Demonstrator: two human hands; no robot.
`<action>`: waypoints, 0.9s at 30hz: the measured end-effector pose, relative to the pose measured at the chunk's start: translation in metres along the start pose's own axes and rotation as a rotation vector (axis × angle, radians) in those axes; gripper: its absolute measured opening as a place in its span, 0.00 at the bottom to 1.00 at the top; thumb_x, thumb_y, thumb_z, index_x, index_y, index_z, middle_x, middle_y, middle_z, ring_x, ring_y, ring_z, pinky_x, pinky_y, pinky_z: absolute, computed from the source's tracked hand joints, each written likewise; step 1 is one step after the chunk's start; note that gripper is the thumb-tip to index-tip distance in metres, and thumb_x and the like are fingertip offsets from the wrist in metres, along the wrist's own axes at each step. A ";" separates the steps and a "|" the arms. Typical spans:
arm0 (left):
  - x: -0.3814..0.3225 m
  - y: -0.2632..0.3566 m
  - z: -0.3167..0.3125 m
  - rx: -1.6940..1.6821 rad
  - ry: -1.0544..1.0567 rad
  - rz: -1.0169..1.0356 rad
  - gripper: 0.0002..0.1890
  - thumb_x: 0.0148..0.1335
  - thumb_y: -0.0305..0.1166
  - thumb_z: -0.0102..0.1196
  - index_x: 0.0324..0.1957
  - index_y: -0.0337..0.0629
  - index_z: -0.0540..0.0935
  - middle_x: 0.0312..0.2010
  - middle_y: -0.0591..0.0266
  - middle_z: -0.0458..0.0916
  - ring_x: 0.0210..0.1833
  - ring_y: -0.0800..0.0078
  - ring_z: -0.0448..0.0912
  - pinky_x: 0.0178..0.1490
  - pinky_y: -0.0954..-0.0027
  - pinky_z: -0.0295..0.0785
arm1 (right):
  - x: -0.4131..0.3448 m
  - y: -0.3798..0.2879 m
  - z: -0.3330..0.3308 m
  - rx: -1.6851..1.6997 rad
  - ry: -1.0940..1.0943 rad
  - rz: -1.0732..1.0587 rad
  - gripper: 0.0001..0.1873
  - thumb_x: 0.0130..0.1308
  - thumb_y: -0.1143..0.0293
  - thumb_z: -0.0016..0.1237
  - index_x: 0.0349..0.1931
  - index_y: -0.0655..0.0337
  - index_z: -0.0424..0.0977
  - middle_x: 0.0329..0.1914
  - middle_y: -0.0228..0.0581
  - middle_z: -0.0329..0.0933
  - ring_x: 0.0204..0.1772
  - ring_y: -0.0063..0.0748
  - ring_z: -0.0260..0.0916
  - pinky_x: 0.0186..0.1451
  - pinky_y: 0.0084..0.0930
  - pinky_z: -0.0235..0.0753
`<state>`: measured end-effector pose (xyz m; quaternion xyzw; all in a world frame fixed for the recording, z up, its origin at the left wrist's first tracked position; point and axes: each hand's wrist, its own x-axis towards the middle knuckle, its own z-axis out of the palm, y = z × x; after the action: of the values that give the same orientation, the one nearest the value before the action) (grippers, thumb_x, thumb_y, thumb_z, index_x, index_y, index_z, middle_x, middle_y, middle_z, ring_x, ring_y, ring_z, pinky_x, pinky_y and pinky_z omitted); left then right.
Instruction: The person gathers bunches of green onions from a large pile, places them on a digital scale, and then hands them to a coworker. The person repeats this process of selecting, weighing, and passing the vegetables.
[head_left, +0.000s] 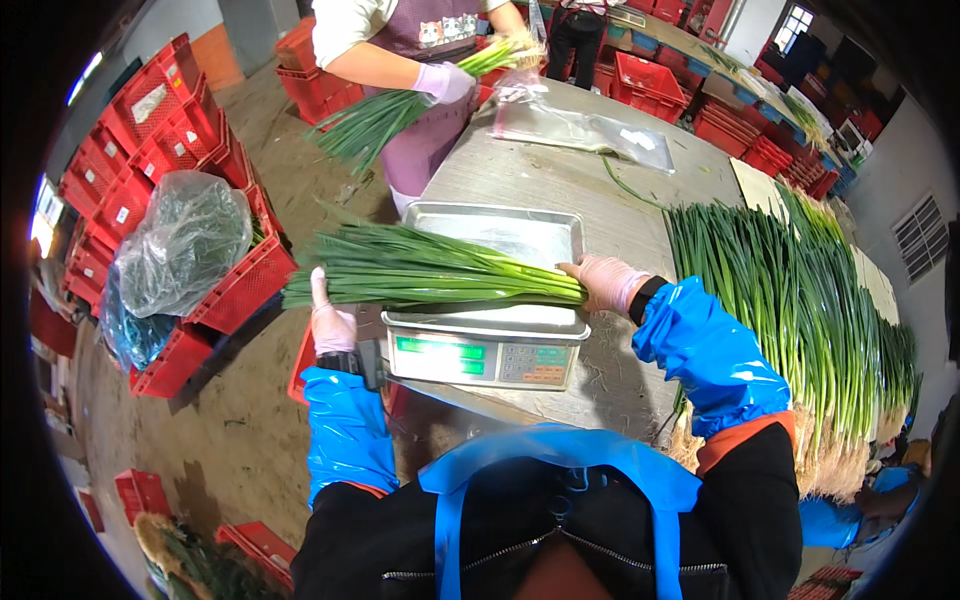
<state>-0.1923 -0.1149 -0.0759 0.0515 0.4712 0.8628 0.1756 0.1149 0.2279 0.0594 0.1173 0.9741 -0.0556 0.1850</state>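
Observation:
A bundle of green onions (435, 270) lies crosswise over the metal pan (495, 211) of a digital scale (480, 360). My left hand (330, 319), in a thin pale glove, is at the leafy end with its thumb up against the leaves. At the pale stem end, my right hand (604, 281), gloved too, holds the bundle with thumb and fingers. The palm side of both hands is partly hidden. The scale's green display is lit but washed out by glare. Across the table, a co-worker's gloved hand (446, 81) holds another bunch of green onions (382, 124) with roots.
Rows of green onions (772, 300) lie along the table (622, 375) at right. A clear plastic bag (585, 135) lies towards the far edge. Stacked red crates (161, 120) stand on the floor at left, one bearing a plastic-covered load (184, 244). A co-worker stands beyond the scale.

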 end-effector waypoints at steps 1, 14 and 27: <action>0.004 -0.002 -0.014 0.255 0.034 0.074 0.32 0.66 0.37 0.59 0.70 0.44 0.63 0.59 0.54 0.77 0.59 0.62 0.76 0.59 0.61 0.73 | 0.008 0.005 0.004 -0.096 -0.003 0.010 0.50 0.45 0.68 0.69 0.71 0.46 0.60 0.49 0.53 0.77 0.49 0.57 0.78 0.52 0.43 0.78; -0.044 0.025 0.109 1.403 -0.250 0.932 0.40 0.55 0.42 0.68 0.68 0.39 0.67 0.67 0.40 0.64 0.73 0.47 0.57 0.76 0.53 0.48 | 0.014 0.046 0.015 -0.095 0.091 0.090 0.52 0.45 0.51 0.70 0.72 0.51 0.59 0.48 0.54 0.76 0.49 0.55 0.78 0.51 0.43 0.78; 0.009 -0.083 0.243 2.144 -1.080 0.767 0.56 0.42 0.55 0.72 0.75 0.67 0.57 0.68 0.52 0.66 0.72 0.45 0.59 0.76 0.42 0.43 | -0.045 0.114 0.099 0.171 0.581 0.453 0.45 0.61 0.47 0.58 0.76 0.42 0.52 0.74 0.60 0.55 0.77 0.64 0.50 0.75 0.54 0.56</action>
<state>-0.1173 0.1225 -0.0116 0.6466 0.7563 -0.0879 -0.0459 0.2186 0.3141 -0.0228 0.3555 0.9273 -0.0588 -0.1016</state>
